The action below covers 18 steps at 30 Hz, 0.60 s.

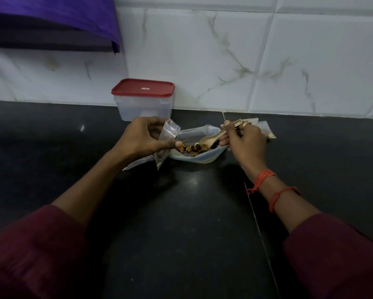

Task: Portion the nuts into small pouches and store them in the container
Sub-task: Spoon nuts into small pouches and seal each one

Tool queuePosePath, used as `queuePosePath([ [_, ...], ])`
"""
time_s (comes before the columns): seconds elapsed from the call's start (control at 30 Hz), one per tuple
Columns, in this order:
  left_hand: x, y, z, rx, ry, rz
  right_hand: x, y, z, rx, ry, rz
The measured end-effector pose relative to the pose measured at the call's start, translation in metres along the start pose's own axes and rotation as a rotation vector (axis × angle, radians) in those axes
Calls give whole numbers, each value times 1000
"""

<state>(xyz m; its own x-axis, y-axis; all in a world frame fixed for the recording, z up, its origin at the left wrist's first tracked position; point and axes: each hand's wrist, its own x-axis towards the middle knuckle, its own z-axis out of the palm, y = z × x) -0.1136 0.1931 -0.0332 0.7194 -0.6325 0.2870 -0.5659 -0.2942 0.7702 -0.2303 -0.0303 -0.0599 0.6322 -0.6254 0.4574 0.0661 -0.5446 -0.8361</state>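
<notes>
From the head camera: the left hand (145, 137) pinches a small clear pouch (167, 139) between thumb and fingers, holding it at the near left edge of the big open bag (199, 145). The right hand (245, 137) is curled around the handle of a pale spoon (211, 138), bowl dipping over the nuts (193, 147) heaped inside that bag on the dark counter (192, 212). Scooping looks to be the step in hand. Behind the left hand, against the tiled wall, sits the container (144, 100), its red lid (142, 88) on. A few flat pouches (265, 130) lie just beyond the right hand. The risk: that pouch mouth looks narrow and floppy, so a heaped spoon could tip nuts onto the counter. The thin bag might slide under the spoon too, since neither hand pins it.
</notes>
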Motion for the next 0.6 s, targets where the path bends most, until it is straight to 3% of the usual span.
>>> queuePosePath([
  [0.4, -1, 0, 0, -4, -27, 18, -4, -3, 13, 239, -165, 387],
  [0.6, 0, 0, -1, 10, -21, 29, -5, -5, 21, 314, -146, 486],
])
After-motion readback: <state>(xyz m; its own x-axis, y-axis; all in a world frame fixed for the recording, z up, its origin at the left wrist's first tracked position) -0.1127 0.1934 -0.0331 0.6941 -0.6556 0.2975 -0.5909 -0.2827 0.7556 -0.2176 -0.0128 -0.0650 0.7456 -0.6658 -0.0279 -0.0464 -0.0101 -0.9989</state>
